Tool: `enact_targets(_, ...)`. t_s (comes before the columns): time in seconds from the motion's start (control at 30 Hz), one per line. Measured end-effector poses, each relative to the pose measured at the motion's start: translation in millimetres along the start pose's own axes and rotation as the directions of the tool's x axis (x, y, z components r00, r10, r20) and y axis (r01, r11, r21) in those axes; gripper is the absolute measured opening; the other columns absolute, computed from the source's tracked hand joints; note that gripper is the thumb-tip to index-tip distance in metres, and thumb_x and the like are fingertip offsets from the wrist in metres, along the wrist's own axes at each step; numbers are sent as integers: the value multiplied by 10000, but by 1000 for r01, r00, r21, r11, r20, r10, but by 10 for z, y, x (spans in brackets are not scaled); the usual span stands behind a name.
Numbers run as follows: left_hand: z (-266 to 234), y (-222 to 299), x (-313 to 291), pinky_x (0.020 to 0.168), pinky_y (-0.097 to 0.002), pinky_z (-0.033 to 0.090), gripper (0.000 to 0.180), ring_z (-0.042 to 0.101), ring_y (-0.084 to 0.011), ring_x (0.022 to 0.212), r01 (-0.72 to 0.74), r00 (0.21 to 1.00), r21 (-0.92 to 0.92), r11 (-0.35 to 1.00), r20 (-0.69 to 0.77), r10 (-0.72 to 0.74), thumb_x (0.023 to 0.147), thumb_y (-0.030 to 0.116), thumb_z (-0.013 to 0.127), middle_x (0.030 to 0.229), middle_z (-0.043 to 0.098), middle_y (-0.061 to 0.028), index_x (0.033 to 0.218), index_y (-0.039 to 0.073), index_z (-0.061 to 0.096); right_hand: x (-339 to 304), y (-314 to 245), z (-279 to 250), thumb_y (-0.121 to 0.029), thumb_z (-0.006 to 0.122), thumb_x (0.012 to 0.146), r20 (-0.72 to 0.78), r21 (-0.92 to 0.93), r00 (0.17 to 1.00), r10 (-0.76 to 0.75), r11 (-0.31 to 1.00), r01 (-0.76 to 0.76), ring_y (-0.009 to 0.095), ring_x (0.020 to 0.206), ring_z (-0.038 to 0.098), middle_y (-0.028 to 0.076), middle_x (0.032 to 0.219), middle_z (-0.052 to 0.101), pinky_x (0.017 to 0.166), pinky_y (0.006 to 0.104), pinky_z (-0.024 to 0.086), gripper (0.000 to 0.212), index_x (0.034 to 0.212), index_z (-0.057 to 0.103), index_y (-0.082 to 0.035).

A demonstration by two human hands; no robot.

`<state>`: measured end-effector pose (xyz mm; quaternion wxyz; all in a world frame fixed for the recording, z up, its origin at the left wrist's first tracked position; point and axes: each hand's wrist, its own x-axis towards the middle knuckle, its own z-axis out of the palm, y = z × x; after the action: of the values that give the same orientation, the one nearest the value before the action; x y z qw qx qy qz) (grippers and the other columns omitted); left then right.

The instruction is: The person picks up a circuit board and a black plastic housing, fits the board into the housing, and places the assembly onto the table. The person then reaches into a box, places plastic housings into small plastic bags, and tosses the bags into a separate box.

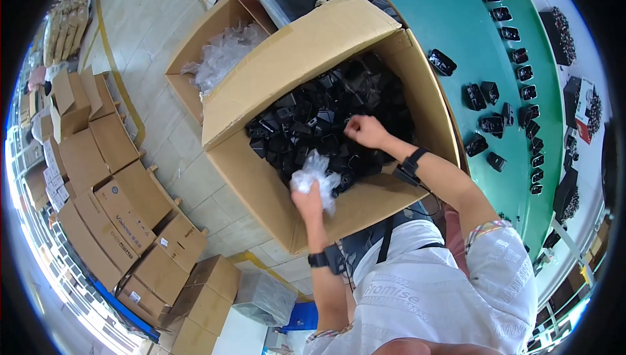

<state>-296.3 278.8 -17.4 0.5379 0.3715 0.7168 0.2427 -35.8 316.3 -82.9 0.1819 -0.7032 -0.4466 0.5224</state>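
Note:
A large open cardboard box point(242, 185) stands in front of me, filled with a heap of small black plastic housings point(301, 115). My left hand point(308, 202) is closed round a bunch of crumpled clear plastic bags point(315, 174), held over the near left part of the heap. Further in and to the right, my right hand point(366, 132) hovers over or touches the black pieces. Its fingers are curled together, and whatever they may pinch is hidden. Each wrist wears a black strapped device.
Left of the box, a smaller carton point(186, 94) holds more clear bags. A green table point(430, 3) runs along the right, with black housings in a row and several loose ones point(475, 97). Stacked cartons point(124, 192) stand at the far left.

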Motion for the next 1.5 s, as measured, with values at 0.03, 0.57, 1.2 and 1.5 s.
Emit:
enact_targets(0.03,-49,119,-25,784,-315,514,323,640,-150,874,-125,992,-16,992,-7,125,763,-33,638,978,675,-82,1086,-35,622,166,119,-8,-232,638,792,-117,-88,993,-24,996,14,332,860,686,193,879,699,803,421,538,263,964,689,-40)
enact_targets(0.57,-323,-236,-394,856,-343,497,437,629,-211,936,147,987,-163,976,-38,-155,723,14,713,1033,637,-117,1125,-52,556,1126,-204,274,-199,504,900,214,-799,976,51,584,144,295,1090,632,184,1209,631,885,364,505,582,1445,381,-37)
enact_targets(1.2,-287,-103,-422,799,-318,509,334,635,-176,909,133,991,-292,947,60,-121,795,43,712,1011,657,-96,1096,-41,594,520,66,257,-106,691,776,-180,-70,975,-132,990,121,367,723,639,167,763,646,695,406,527,462,1194,495,-109)
enact_targets(1.5,179,303,-263,832,-273,478,386,587,-129,944,219,940,-320,922,323,-111,905,225,686,1095,623,-51,1194,-4,573,-601,-558,-62,-49,652,870,-42,620,998,55,784,-17,71,662,580,13,755,608,601,231,495,97,905,577,2)
